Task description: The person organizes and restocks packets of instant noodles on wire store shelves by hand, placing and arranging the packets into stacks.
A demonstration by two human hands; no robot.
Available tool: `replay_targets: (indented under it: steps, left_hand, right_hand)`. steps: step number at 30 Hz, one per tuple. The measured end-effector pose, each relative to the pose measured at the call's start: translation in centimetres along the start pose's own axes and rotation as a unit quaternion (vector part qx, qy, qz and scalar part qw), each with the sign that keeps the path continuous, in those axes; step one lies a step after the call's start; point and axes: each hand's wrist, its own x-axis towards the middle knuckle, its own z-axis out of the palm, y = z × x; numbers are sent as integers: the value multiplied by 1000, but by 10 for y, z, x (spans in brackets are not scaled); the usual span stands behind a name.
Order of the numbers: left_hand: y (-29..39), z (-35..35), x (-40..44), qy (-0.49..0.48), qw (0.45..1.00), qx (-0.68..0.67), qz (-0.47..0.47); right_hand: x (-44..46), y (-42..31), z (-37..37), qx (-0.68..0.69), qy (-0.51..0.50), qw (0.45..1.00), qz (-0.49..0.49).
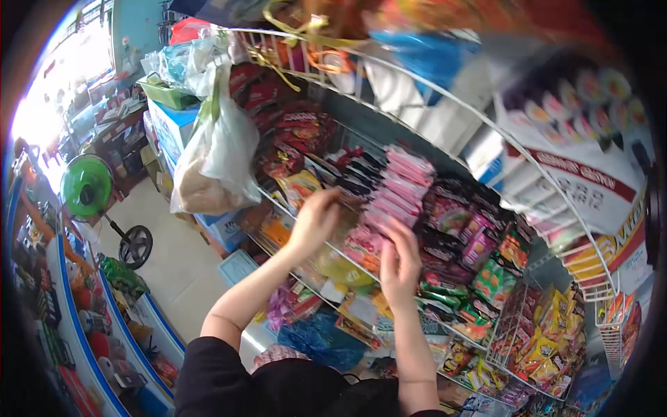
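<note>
At centre, the right hand (400,270) seems to handle pink packets (403,179) near the left hand (314,224); gentleness seems needed next; whether fingers clamp is unclear.

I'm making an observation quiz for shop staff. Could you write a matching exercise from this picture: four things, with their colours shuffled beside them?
Things
1. Row of packets right in front of the right hand
2. Fan standing on the floor
3. Left sleeve of the person
4. Crumpled plastic close to the person's body

Colours
A. Black
B. Blue
C. Pink
D. Green

Right pairs: 1-C, 2-D, 3-A, 4-B
</note>
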Motion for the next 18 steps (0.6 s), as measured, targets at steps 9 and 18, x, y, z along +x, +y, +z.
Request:
replay_targets:
  steps: [9,18]
  left_hand:
    - [-207,-65,105,148,977,90,-128]
    - [-277,-51,100,82,964,103,-229]
  right_hand:
    - [115,74,253,540,-66,674,499]
    - [129,185,372,278,-85,877,382]
